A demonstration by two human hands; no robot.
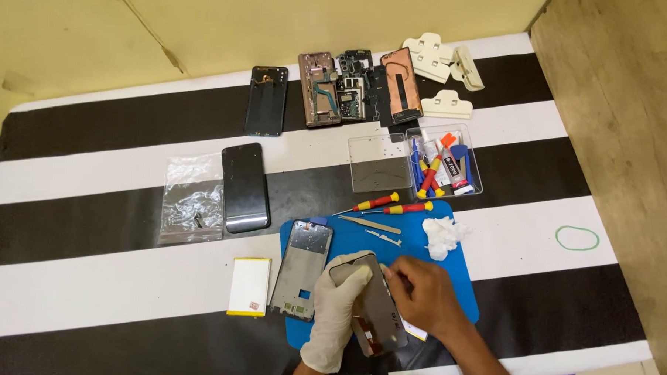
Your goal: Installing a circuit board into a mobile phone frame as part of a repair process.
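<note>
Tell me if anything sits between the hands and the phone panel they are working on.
Nothing visible does. The gloved left hand already grips the dark phone panel from its left edge, and the bare right hand touches its upper right side, over the blue mat.

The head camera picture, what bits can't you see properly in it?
- Phone screen panel: its top and right edge are covered by the gloved left hand and the bare right hand.
- What the right hand's fingertips press or pinch: hidden by the hand itself.
- Small part in the clear plastic bag: too small to tell.
- Tools in the clear tray: piled together, hard to separate.
- Both forearms: cut off by the bottom edge.
</note>
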